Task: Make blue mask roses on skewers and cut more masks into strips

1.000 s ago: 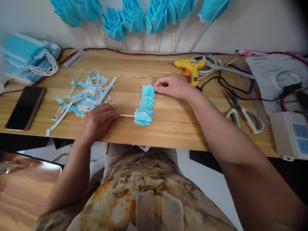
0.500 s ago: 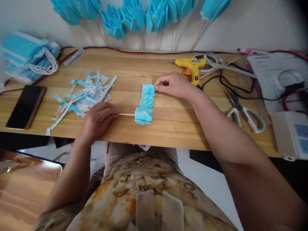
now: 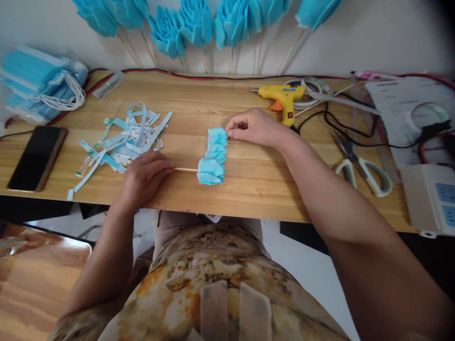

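My left hand point(image 3: 147, 173) is closed around a thin wooden stick point(image 3: 186, 169) that lies level and points right. On the stick's far end sits the rolled part of a pleated light-blue strip point(image 3: 215, 150). From that roll the strip runs away from me across the table in folded, pointed layers. Thumb and forefinger of my right hand point(image 3: 245, 128) pinch the strip's upper right corner. Several blue fabric flowers point(image 3: 197, 21) on sticks stand along the wall behind.
A pile of cut strips point(image 3: 131, 137) lies beyond my left hand, with a phone point(image 3: 37, 158) and bagged blue face masks point(image 3: 39, 80) further left. To the right are a yellow glue gun point(image 3: 284, 97), scissors point(image 3: 359, 163), cables and a power strip point(image 3: 432, 199).
The strip's upper end has come slightly nearer to me, making its unrolled length a little shorter. My right hand has shifted slightly left with it; my left hand holds nearly the same place.
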Available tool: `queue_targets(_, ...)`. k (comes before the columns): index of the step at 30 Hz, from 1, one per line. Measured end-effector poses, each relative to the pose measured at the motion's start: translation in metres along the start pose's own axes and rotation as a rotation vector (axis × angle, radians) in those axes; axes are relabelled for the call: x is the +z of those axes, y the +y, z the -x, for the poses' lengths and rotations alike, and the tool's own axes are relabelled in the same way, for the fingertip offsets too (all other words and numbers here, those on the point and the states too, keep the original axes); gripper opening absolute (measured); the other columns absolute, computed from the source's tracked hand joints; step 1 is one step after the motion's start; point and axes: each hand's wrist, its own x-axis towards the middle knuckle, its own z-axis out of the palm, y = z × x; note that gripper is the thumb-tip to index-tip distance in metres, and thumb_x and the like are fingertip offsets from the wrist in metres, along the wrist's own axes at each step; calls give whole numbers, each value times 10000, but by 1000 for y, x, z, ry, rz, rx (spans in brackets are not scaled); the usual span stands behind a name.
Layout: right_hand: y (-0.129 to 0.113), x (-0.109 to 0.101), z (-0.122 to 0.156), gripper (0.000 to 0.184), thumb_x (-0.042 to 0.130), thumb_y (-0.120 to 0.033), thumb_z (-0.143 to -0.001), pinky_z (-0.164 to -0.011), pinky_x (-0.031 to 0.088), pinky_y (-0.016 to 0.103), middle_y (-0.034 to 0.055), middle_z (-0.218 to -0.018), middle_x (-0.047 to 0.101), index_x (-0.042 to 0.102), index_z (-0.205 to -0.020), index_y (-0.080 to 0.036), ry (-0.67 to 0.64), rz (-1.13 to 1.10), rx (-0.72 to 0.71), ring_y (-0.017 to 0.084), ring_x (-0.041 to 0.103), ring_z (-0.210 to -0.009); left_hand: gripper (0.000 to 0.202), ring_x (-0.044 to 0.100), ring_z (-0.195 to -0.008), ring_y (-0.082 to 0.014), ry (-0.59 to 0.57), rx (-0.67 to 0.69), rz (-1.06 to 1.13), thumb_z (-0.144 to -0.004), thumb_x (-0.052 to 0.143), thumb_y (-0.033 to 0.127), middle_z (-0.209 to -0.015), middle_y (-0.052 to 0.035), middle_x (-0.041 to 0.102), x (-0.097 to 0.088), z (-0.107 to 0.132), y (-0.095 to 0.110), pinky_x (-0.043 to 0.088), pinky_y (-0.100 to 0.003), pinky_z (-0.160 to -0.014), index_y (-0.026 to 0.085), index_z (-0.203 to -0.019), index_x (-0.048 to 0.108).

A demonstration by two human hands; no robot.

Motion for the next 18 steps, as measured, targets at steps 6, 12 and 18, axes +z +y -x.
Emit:
queue_targets(6,-1,1,0,207,678,-376,-857,-701,375,311,-3,-742,667,759,-854,-185,8,18,1,129,500,-697,165,681,-846,-213,5,-14,8,-1008,587,251,-916,-62,713,1,-1,0,556,-350,-750,232,-939,736)
queue_targets(12,-2,2,0,206,668,-367,-862,-702,368,312,-4,-750,673,769,-870,-187,9,36,-2,133,511,-708,230,690,-871,-206,-50,-81,-30,-1025,554,302,-930,-58,715,2,-2,0,553,-329,-786,208,-921,736)
queue_targets(18,-2,3,-1,197,656,-339,-864,-707,365,312,3,-794,702,773,-888,-183,12,63,12,134,524,-718,209,681,-881,-203,-77,-44,-42,-1031,545,284,-940,-51,710,0,-5,-2,528,-316,-781,227,-955,731)
